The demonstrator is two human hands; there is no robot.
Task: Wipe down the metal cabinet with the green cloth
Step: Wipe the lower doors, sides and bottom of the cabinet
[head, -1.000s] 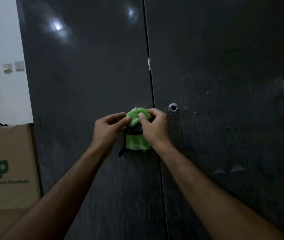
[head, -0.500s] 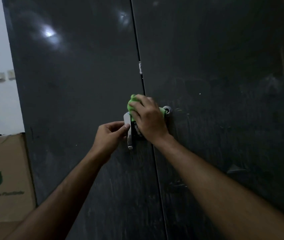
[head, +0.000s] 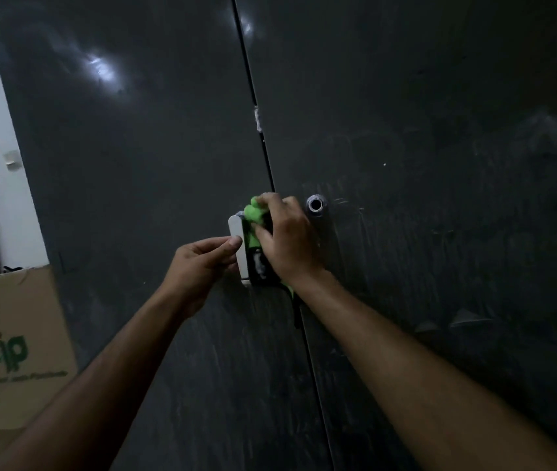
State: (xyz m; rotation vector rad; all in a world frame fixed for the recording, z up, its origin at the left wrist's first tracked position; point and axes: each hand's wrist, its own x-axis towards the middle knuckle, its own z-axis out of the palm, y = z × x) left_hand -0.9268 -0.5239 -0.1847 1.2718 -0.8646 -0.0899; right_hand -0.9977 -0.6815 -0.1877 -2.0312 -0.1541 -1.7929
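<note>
Here, line by line.
Writing: the cardboard box (head: pixel 9 355) at the cabinet's lower left edge carries green letters reading "cip"; the smaller green line beneath is too blurred to read.
Metal cabinet (head: pixel 141 171): two dark doors meeting at a centre seam, with a round keyhole (head: pixel 315 204) on the right door just beside the seam.
Green cloth (head: pixel 252 222): bunched against the seam at mid-height, over the dark recess behind the pale handle (head: pixel 238 253).
Right hand (head: pixel 285 241): fingers curled round the cloth, pressing it to the handle recess.
Left hand (head: pixel 202 263): thumb and curled fingers pinch the handle's edge.
Change: half a second ago the cloth reached across to the keyhole; now it sits left of it, and the keyhole is uncovered. The left hand keeps its hold on the handle.
</note>
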